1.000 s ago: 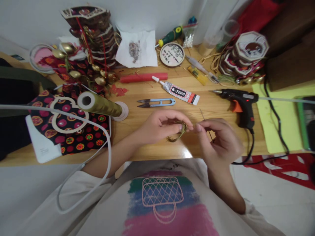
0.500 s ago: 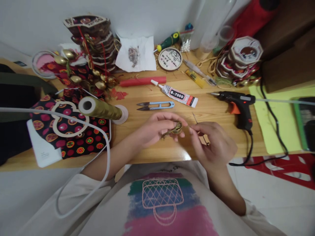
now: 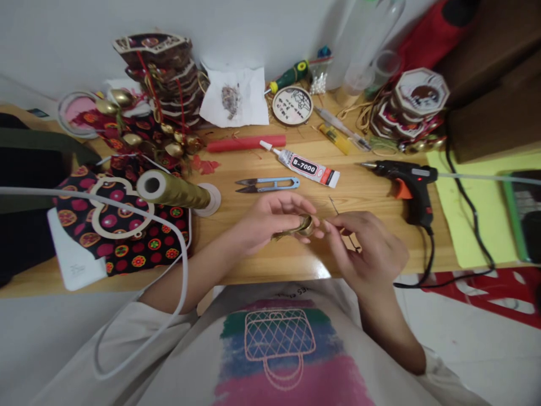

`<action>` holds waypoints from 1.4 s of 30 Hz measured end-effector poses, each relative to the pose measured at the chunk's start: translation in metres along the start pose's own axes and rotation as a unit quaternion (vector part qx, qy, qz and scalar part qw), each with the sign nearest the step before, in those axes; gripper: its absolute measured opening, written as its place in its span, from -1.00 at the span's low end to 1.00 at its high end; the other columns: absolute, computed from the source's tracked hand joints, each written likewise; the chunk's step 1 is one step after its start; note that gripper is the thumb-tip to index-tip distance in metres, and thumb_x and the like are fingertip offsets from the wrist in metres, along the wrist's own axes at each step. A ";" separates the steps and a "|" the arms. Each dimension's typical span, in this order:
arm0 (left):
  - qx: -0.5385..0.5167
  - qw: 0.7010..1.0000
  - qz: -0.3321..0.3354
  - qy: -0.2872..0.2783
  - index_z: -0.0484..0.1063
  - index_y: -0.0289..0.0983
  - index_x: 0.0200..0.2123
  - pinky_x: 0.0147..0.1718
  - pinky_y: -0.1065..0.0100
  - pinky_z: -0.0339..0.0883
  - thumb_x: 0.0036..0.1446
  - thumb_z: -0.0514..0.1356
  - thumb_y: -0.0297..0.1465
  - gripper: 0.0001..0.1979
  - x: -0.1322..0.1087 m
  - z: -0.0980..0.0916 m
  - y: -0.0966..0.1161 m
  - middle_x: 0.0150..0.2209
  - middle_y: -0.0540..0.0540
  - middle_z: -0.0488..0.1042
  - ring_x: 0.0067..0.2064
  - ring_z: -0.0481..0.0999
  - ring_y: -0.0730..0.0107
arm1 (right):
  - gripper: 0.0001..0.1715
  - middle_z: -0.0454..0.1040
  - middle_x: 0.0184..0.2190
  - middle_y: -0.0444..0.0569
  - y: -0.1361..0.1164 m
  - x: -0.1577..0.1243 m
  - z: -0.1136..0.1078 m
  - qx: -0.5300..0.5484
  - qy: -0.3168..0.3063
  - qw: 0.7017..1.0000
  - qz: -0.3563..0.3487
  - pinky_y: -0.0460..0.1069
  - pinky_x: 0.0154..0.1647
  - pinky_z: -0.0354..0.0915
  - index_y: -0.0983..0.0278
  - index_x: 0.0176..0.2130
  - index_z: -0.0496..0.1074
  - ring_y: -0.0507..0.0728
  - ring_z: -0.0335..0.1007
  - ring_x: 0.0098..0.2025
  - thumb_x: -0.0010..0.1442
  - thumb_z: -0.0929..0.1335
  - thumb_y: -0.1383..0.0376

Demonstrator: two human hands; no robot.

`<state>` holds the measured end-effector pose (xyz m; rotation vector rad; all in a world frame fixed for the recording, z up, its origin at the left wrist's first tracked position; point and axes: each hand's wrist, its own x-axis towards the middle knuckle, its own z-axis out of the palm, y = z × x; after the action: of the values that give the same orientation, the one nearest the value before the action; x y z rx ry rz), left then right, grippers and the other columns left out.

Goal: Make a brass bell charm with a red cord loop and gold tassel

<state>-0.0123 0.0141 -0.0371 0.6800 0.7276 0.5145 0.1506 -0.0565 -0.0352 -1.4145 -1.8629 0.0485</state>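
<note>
My left hand (image 3: 276, 221) is closed round a small brass-coloured bell (image 3: 306, 225), pinching it between thumb and fingers. An olive-gold cord (image 3: 287, 232) trails from the bell to the left, under the thumb. Just to the right, my right hand (image 3: 367, 242) is closed on a thin dark metal tool like a needle (image 3: 333, 206). Its tip points up and away, and a bent dark end shows below the fingers. The right thumb and forefinger are pinched together close to the left fingertips; a thin strand seems to be there, too small to make out.
Blue thread snips (image 3: 268, 184) and a glue tube (image 3: 306, 166) lie beyond my hands. A black glue gun (image 3: 406, 180) with its cable is at right. At left stand an olive ribbon roll (image 3: 173, 192) and patterned fabric (image 3: 139, 248), crossed by a white cable (image 3: 186, 270).
The bell has tilted in my left hand, so its rounded rim now faces more to the right. My right hand has barely moved. The view has shifted slightly.
</note>
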 end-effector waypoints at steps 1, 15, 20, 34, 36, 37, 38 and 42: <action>0.015 1.000 0.009 0.009 0.43 -0.36 -0.40 -0.47 0.47 0.43 -0.18 0.28 -0.54 -0.83 0.000 0.000 0.000 -0.48 -0.04 0.56 -0.43 0.56 0.45 | -0.90 0.53 -0.48 -0.09 0.000 0.000 -0.001 0.001 -0.008 1.000 0.004 -0.09 -0.44 0.31 0.27 -0.32 0.40 0.03 0.44 -0.46 0.11 0.39 0.44; 0.198 0.965 0.155 0.071 0.46 -0.34 -0.43 -0.44 0.52 0.40 -0.09 0.25 -0.54 -0.93 -0.004 0.004 -0.004 -0.41 -0.07 0.59 -0.44 0.52 0.56 | -0.89 0.50 -0.44 -0.12 -0.004 0.002 -0.004 0.068 -0.060 0.994 0.057 -0.10 -0.44 0.31 0.24 -0.31 0.39 0.00 0.40 -0.45 0.14 0.37 0.45; 0.259 0.941 0.196 0.097 0.48 -0.35 -0.41 -0.27 0.44 0.47 -0.05 0.21 -0.56 -0.92 -0.006 0.005 -0.007 -0.34 -0.13 0.61 -0.31 0.60 0.45 | -0.89 0.50 -0.44 -0.13 -0.005 0.002 -0.006 0.090 -0.073 0.990 0.076 -0.09 -0.42 0.30 0.24 -0.30 0.40 0.01 0.41 -0.42 0.15 0.36 0.44; 0.415 0.826 0.371 0.091 0.47 -0.27 -0.38 -0.24 0.39 0.47 0.08 0.17 -0.59 -0.87 -0.007 0.004 -0.011 -0.26 -0.14 0.61 -0.20 0.59 0.40 | -0.94 0.50 -0.51 -0.17 -0.012 0.004 -0.001 0.123 -0.025 0.980 0.153 -0.08 -0.48 0.31 0.23 -0.38 0.45 -0.01 0.35 -0.51 0.12 0.41 0.39; 0.424 0.810 0.397 0.080 0.47 -0.27 -0.37 -0.23 0.38 0.47 0.09 0.17 -0.59 -0.87 -0.007 0.003 -0.010 -0.27 -0.14 0.61 -0.20 0.59 0.39 | -0.93 0.49 -0.51 -0.17 -0.014 0.003 0.000 0.129 -0.007 0.979 0.159 -0.08 -0.48 0.31 0.23 -0.38 0.45 -0.01 0.36 -0.51 0.11 0.42 0.40; 0.424 0.805 0.407 0.077 0.47 -0.27 -0.37 -0.22 0.37 0.46 0.09 0.16 -0.59 -0.86 -0.007 0.003 -0.010 -0.28 -0.13 0.60 -0.20 0.59 0.39 | -0.93 0.49 -0.52 -0.17 -0.015 0.002 0.001 0.132 0.001 0.978 0.160 -0.08 -0.47 0.31 0.23 -0.37 0.45 -0.01 0.36 -0.50 0.11 0.42 0.40; 0.423 0.802 0.415 0.076 0.47 -0.26 -0.37 -0.22 0.36 0.46 0.09 0.16 -0.60 -0.85 -0.006 0.002 -0.010 -0.28 -0.13 0.60 -0.20 0.59 0.39 | -0.93 0.49 -0.52 -0.17 -0.016 0.001 0.002 0.136 0.009 0.978 0.161 -0.08 -0.47 0.31 0.23 -0.37 0.45 0.00 0.37 -0.49 0.10 0.42 0.39; 0.429 0.790 0.429 0.081 0.47 -0.25 -0.37 -0.21 0.35 0.46 0.11 0.13 -0.61 -0.83 -0.006 0.002 -0.010 -0.29 -0.09 0.60 -0.19 0.60 0.38 | -0.94 0.50 -0.50 -0.15 -0.017 0.000 0.006 0.146 0.027 0.975 0.167 -0.06 -0.46 0.33 0.23 -0.36 0.46 0.02 0.38 -0.48 0.10 0.42 0.38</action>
<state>-0.0129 0.0029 -0.0408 1.8912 0.7778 1.0996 0.1336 -0.0611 -0.0313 -1.4849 -1.4858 0.4304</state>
